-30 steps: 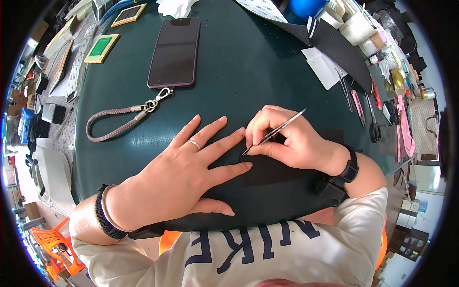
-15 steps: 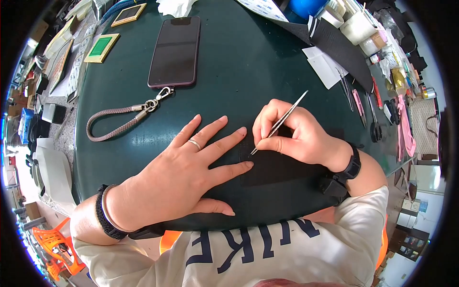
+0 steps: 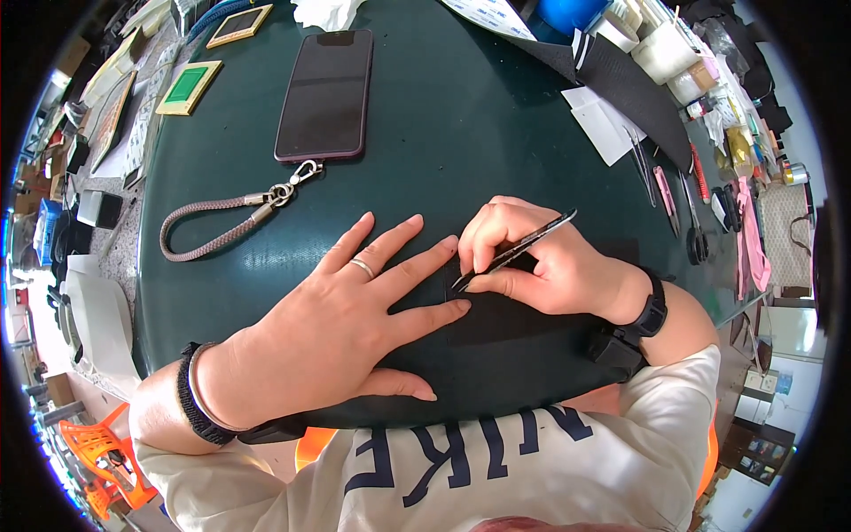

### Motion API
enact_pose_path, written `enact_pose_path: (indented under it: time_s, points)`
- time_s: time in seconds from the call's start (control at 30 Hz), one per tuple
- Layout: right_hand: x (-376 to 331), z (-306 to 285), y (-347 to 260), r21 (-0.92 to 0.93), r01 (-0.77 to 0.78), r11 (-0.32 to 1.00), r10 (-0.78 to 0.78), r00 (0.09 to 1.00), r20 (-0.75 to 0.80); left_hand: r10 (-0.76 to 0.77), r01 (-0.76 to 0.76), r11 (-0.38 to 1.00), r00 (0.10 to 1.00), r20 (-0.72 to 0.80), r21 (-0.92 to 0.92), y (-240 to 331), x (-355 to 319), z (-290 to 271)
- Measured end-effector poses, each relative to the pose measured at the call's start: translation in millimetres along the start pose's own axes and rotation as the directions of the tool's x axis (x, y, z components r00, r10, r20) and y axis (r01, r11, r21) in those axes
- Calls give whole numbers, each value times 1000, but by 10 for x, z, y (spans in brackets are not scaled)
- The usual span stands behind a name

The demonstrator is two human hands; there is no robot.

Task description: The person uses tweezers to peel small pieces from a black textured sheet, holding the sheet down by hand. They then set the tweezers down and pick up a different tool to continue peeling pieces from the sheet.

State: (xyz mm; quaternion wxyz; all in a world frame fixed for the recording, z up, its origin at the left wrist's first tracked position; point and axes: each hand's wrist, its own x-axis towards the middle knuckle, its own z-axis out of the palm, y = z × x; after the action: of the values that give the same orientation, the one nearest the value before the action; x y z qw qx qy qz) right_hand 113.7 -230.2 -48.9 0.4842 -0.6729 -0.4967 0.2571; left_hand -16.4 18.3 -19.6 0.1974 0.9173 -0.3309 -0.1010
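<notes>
My left hand [image 3: 324,328] lies flat with its fingers spread. Its index fingertip and thumb-side fingers rest at the left edge of a thin black sheet [image 3: 496,324] on the table. In my right hand [image 3: 554,270], the thumb and fingers pinch a pair of slim tweezers [image 3: 536,235]. The tweezers slant down to the left, with their points close to the sheet just past my left fingertips. Whatever lies between the points, if anything, is too small to make out.
A phone [image 3: 324,97] with a braided wrist strap [image 3: 204,208] lies ahead on the dark green table [image 3: 425,106]. Two small framed pieces, one a green-centred piece [image 3: 187,87], sit far left. To the right are scissors [image 3: 698,239], a pink-handled tool [image 3: 666,199] and a black strip [image 3: 629,93].
The tweezers have tilted lower and turned, now looking dark instead of shiny. Their points and my right hand have shifted slightly left. My left hand stays in place.
</notes>
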Motion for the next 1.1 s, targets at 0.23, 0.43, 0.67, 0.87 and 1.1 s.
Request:
enact_pose_path:
  time_s: [0.23, 0.43, 0.67, 0.87, 1.1]
  points:
    - [-44, -54, 1, 154, -134, 979, 132, 991, 19, 1, -1, 1000, 1000, -2, -4, 1, -4, -2]
    - [-40, -25, -6, -11, -41, 999, 41, 999, -24, 0, 0, 1000, 1000, -9, -6, 4, -10, 7]
    - [-63, -58, 26, 134, -90, 987, 96, 995, -33, 6, -6, 1000, 1000, -17, -1, -3, -3, 5]
    - [-63, -19, 7, -26, -6, 1000, 5, 999, -40, 4, -4, 1000, 1000, -12, 2, 3, -4, 5]
    - [-71, -64, 2, 86, -90, 992, 94, 994, -46, -1, 1, 1000, 1000, -23, -5, 8, -9, 0]
